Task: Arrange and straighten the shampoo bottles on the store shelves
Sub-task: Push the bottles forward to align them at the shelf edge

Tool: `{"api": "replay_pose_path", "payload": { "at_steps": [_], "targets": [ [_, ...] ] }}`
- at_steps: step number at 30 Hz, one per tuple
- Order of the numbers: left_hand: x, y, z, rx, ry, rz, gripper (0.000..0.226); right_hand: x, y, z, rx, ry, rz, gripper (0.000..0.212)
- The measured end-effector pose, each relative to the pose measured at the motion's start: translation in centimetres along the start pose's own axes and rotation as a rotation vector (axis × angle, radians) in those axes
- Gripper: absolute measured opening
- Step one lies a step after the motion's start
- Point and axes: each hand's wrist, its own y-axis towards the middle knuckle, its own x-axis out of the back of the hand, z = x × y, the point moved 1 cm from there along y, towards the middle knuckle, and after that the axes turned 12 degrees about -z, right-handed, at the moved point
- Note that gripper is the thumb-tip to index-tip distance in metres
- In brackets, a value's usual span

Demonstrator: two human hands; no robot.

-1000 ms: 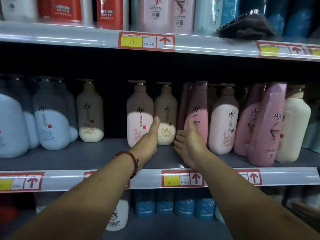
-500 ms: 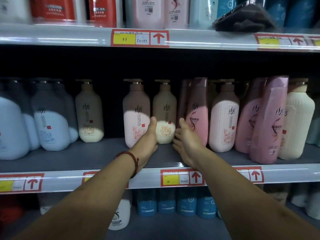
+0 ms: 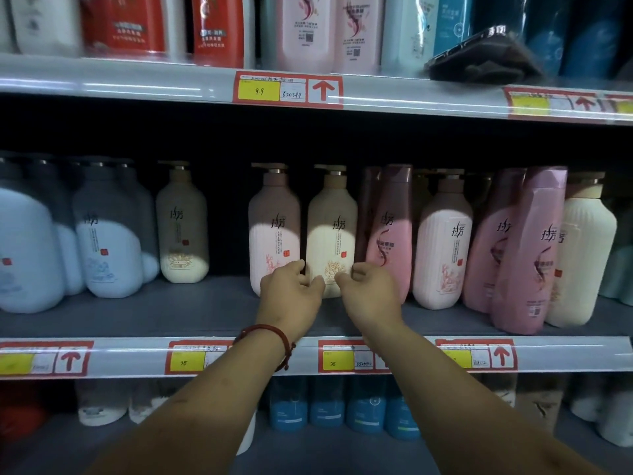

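Bottle (image 3: 331, 234) now gripped, left hand (image 3: 291, 293), right hand (image 3: 370, 296)

Both hands closed in at frame centre: left hand (image 3: 291, 289) and right hand (image 3: 368, 293), flat before, now curl fingers onto the cream ribbed plastic pump bottle (image 3: 331, 234).

Upright on the middle shelf (image 3: 205, 313), label facing out: cream pump bottle (image 3: 331, 234), close beside pink-beige pump bottle (image 3: 274, 231) on its left and glossy pink bottle (image 3: 388, 234) on its right. Farther right, tall pink bottle (image 3: 527, 255) tilted.
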Motion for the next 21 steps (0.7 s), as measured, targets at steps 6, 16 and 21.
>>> {"api": "replay_pose_path", "payload": {
  "at_steps": [6,16,21],
  "targets": [
    [-0.2,0.2,0.3,-0.044,0.014,0.004,0.012,-0.3,-0.2,0.1,0.1,-0.107,-0.069,0.018],
    [-0.5,0.6,0.8,-0.061,-0.078,-0.164,0.026,0.2,-0.2,0.0,0.103,0.062,-0.039,0.03],
    [0.0,0.2,0.5,-0.135,-0.117,-0.248,0.04,0.8,-0.2,0.4,0.062,0.118,-0.036,0.029]
  ]
}}
